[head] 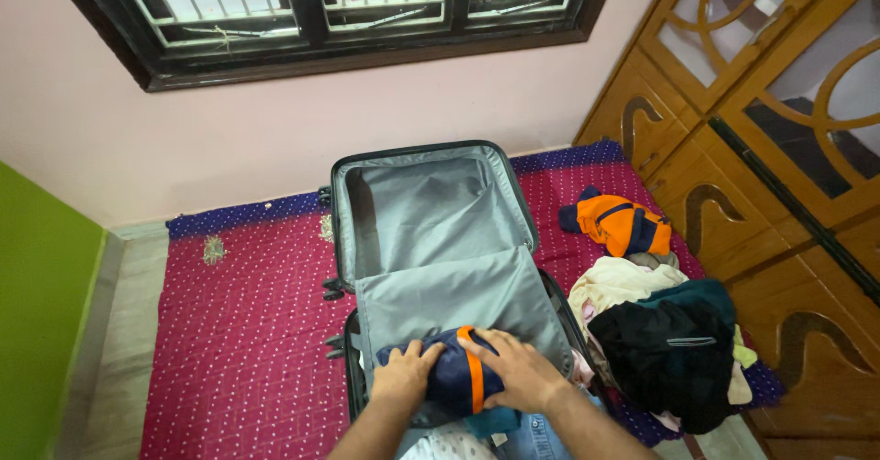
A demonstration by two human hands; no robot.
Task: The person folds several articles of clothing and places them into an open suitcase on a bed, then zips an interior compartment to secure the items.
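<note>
Both hands press down on a rolled navy garment with an orange stripe (454,373), which lies in the near half of an open grey suitcase (431,231). On the roll's left end, the left hand (403,375) lies flat with fingers spread, gripping nothing. At the right end the right hand (513,368) rests the same way, palm down and fingers apart across the orange stripe. Beneath the suitcase lies a maroon dotted mat (247,332). To the right sits a heap of clothes (669,341), with an orange and navy garment (619,224) just beyond it, near a wooden wardrobe (779,148)
</note>
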